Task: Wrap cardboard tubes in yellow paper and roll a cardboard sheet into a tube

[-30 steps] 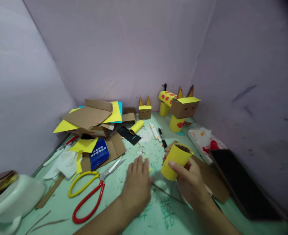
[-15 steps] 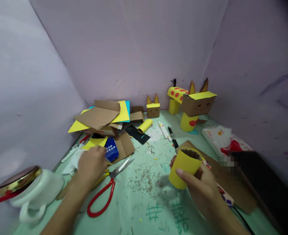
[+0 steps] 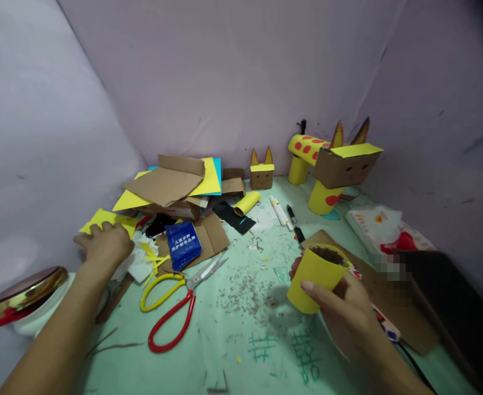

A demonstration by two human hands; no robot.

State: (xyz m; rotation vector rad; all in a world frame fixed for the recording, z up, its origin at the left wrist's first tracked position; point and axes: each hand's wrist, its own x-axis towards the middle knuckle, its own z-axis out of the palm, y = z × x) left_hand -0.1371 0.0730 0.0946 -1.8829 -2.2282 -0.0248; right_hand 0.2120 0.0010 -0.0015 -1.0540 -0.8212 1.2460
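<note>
My right hand (image 3: 340,307) is wrapped round a yellow paper-covered cardboard tube (image 3: 317,282), its open end tilted up and showing brown corrugated board inside. At the left, my left hand (image 3: 107,244) has its fingers bent over the near edge of a piece of yellow paper (image 3: 120,220); its fingertips are partly hidden. Scissors (image 3: 194,282) with one yellow and one red handle lie with blades parted on the green table, right of my left forearm. Beside them are a blue packet (image 3: 183,244) and thin yellow paper scraps (image 3: 153,259).
Cardboard and coloured sheets (image 3: 163,181) are piled at the back left. A spotted yellow cardboard animal (image 3: 344,167) and a small eared box face (image 3: 261,176) stand behind. Markers (image 3: 280,211), a second yellow tube (image 3: 247,203), a white mug (image 3: 27,326) and a dark flat object (image 3: 447,307) lie around.
My left hand has moved left and away from me, and the yellow paper has shifted left with it, uncovering the blue packet and scissor handle. My right hand keeps its hold on the tube.
</note>
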